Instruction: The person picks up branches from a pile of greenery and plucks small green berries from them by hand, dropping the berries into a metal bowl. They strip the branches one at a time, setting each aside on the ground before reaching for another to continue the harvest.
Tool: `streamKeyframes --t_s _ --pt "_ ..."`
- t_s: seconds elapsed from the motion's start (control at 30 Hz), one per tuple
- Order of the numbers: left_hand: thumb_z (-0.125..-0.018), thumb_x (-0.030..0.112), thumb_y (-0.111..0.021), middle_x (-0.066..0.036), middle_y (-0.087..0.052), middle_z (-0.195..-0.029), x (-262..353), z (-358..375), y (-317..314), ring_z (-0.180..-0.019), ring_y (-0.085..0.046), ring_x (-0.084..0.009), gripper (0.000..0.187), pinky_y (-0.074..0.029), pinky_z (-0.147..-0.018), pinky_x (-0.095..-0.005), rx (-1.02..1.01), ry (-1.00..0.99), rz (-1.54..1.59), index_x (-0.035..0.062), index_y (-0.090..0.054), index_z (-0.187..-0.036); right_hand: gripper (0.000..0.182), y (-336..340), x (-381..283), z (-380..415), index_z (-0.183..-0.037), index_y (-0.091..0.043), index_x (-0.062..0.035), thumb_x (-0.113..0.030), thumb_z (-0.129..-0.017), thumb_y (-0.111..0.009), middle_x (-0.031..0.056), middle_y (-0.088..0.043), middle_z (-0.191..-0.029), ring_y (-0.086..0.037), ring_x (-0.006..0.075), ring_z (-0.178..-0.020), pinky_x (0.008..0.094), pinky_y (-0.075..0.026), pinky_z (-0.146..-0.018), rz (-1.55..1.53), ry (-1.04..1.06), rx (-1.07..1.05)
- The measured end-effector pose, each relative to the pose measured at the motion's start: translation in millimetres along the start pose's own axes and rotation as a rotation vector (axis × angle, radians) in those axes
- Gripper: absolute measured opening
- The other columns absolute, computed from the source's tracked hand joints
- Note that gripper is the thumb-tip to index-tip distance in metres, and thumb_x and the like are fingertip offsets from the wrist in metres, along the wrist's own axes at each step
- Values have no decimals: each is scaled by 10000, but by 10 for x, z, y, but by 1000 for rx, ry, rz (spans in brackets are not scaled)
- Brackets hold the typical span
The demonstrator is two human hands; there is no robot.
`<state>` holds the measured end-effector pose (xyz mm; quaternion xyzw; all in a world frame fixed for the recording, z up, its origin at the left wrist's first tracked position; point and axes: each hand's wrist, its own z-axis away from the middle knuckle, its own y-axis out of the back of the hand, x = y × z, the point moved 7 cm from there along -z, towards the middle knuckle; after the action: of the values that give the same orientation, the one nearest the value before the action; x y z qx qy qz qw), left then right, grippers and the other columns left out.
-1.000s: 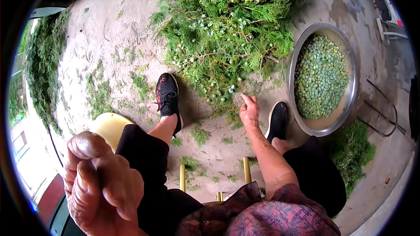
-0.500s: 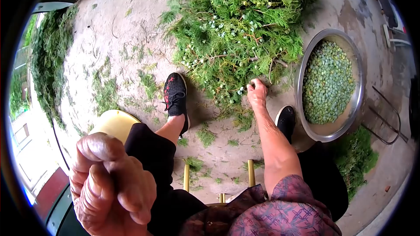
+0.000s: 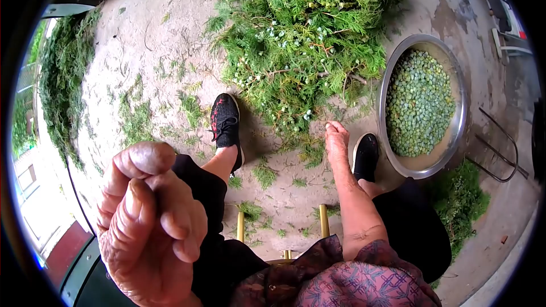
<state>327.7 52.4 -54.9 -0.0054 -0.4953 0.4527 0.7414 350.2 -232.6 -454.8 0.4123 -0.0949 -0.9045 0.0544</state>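
Observation:
Close to the camera at the lower left, my left hand [image 3: 151, 222] has its fingers curled, thumb near the index finger; whatever lies between them is hidden. My right hand [image 3: 336, 137] is low over the floor, fingers pressed together, just below the pile of green branches [image 3: 301, 45] that bears small pale cones. I cannot make out anything in its fingertips. Right of it stands a metal basin [image 3: 382, 102] with many small green cones [image 3: 421, 102] in it.
Two black shoes stand on the floor, one [image 3: 226, 119] left and one [image 3: 365, 156] beside my right hand. A yellow container [image 3: 165, 150] is partly behind my left hand. More greenery [image 3: 65, 74] lies far left, and some [image 3: 460, 204] below the basin. A bent metal rod [image 3: 515, 153] is at right.
My right hand has moved down a little, away from the branches. My left hand has risen slightly, its thumb and index finger shifting. The view has shifted slightly.

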Motion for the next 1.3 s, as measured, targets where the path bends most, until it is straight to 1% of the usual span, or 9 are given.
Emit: streamKeyframes --t_s 0.17,0.33,0.43,0.6,0.7,0.77,0.87,1.1,1.3 --pt "-923 107 -445 -68 -420 -644 -2 13 19 -464 -352 -133 250 -327 -419 -248 4 3 -19 -65 -411 -1102 290 121 -338 82 -1056 -604 -63 -201 -801 -596 195 -635 -873 -603 347 -825 400 -467 -746 699 253 254" --pt "-920 125 -461 -66 -422 -634 -5 -43 -10 -450 -350 -126 248 -320 -409 -246 -217 12 -79 -48 -430 -1094 383 -436 -190 -111 -1117 -505 -87 -123 -759 -635 193 -626 -865 -596 349 -854 427 -463 -745 537 112 -39" --pt "-921 125 -459 -65 -424 -636 -11 -46 3 -449 -346 -124 250 -317 -404 -244 -134 -1 -76 -51 -426 -1095 432 -690 -294 -96 -1142 -474 -83 -130 -753 -656 198 -607 -956 -570 375 -898 440 -455 -760 773 336 -10" --pt "-921 124 -456 -67 -427 -641 -3 -18 16 -452 -342 -125 251 -318 -402 -245 -21 -23 -57 -57 -423 -1093 368 -697 -289 -110 -1054 -493 -36 -188 -753 -640 224 -596 -943 -552 398 -928 448 -448 -786 694 253 -34" --pt "-919 113 -455 -69 -429 -648 6 -32 22 -462 -343 -127 254 -324 -412 -245 -12 -3 -34 -64 -419 -1097 339 -542 33 -208 -981 -486 -31 -168 -725 -662 143 -589 -727 -572 246 -536 368 -446 -465 548 133 -98" --pt "-917 101 -452 -69 -428 -650 13 -30 38 -471 -342 -126 255 -327 -421 -244 -32 14 -46 -69 -415 -1103 245 -421 202 -223 -896 -474 -40 -144 -754 -644 37 -511 -659 -431 107 -432 269 -338 -361 422 201 -73" --pt "-911 72 -447 -73 -441 -667 34 -12 47 -493 -359 -124 258 -334 -441 -236 16 44 -39 -79 -408 -1118 152 -372 -394 257 -847 -468 -86 -107 -801 -612 -40 -460 -657 -355 40 -452 209 -283 -373 113 60 -193" --pt "-876 117 -547 -11 -517 -719 117 -13 22 -544 -431 -70 226 -370 -490 -157 51 50 -58 -27 -548 -1050 141 -283 -1742 858 -820 -504 -51 -108 -794 -630 -35 -480 -618 -381 39 -470 220 -316 -404 -99 289 -252" --pt "-879 138 -552 -34 -608 -763 192 -81 82 -573 -525 -86 187 -420 -548 -195 -31 -35 -20 19 -584 -1020 324 -270 -2811 1327 -1012 -543 1 -120 -738 -667 100 -613 -800 -561 176 -713 291 -457 -666 407 708 -228"
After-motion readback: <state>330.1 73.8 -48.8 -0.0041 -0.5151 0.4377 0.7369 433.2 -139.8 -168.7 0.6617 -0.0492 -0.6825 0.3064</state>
